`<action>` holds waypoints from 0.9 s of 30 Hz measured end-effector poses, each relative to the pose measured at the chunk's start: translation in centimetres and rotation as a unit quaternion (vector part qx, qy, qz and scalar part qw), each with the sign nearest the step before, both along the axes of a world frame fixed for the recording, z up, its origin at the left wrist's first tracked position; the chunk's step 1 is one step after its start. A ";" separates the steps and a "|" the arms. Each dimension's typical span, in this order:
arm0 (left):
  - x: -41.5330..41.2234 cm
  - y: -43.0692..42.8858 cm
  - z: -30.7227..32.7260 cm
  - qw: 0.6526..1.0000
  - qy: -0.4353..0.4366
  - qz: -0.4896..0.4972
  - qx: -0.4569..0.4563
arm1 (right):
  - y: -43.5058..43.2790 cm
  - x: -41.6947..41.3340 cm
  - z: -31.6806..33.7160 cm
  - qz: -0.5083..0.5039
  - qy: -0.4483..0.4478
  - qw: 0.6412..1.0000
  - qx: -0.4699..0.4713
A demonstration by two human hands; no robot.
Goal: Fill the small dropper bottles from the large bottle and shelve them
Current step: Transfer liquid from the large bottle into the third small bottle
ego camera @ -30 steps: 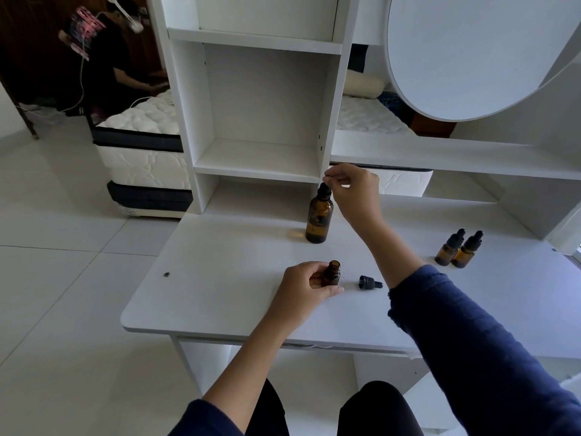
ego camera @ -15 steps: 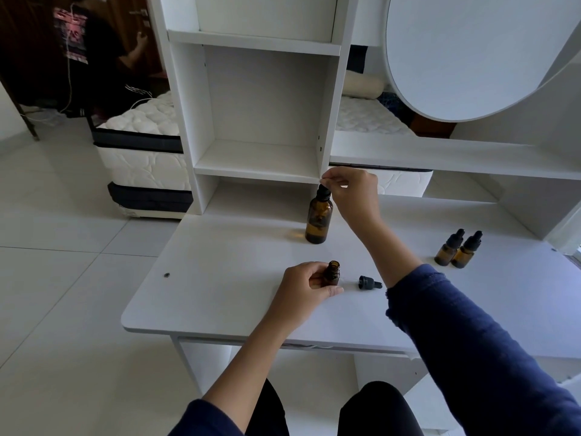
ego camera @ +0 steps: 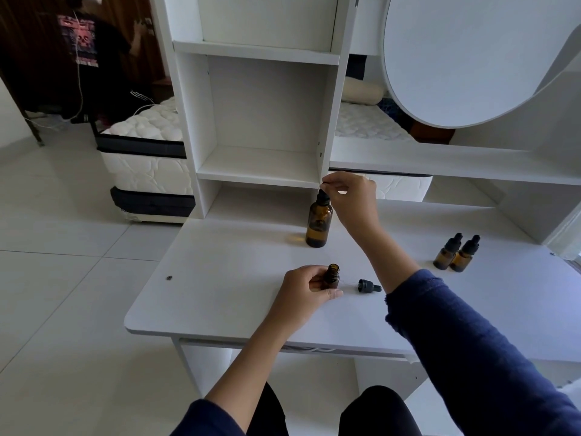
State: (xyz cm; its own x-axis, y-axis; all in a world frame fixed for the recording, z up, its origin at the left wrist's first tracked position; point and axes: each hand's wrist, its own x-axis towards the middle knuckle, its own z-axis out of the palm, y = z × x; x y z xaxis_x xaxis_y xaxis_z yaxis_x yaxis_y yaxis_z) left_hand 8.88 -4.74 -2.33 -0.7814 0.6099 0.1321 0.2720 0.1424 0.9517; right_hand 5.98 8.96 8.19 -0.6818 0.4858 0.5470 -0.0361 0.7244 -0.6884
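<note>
At frame centre, the right hand [ego camera: 352, 199] pinches the black dropper top of the large amber bottle [ego camera: 318, 226], upright on the white bench [ego camera: 220, 278]. Lower, the left hand [ego camera: 301, 291] grips an uncapped small dropper bottle [ego camera: 331, 276]; its cap [ego camera: 368, 286] lies just beside. Two capped small bottles [ego camera: 454, 256] stand touching at right.

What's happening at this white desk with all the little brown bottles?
A person's right hand pinches the black dropper top of the large amber glass bottle. Their left hand steadies an uncapped small amber bottle; its black dropper cap lies beside it. Two capped small amber bottles wait at the right.
</note>
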 end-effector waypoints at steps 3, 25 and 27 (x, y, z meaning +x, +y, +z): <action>0.0 0.0 -0.1 1.000 0.001 0.001 -0.001 | -0.1 0.1 0.3 -0.011 0.013 1.000 -0.009; 0.1 0.0 -0.1 1.000 0.017 0.012 -0.009 | -0.7 4.7 6.4 0.002 0.171 0.985 0.003; 0.1 0.0 -0.2 1.000 0.019 0.015 -0.009 | -0.7 5.5 5.9 0.001 0.164 0.986 0.010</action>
State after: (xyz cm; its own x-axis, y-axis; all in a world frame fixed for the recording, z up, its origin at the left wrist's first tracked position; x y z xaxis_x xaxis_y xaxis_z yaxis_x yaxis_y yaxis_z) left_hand 8.97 -4.72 -2.48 -0.7939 0.5889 0.1514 0.3039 0.1687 0.9376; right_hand 11.49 8.26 14.10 -0.4680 0.4721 0.7470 -0.2554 0.7370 -0.6258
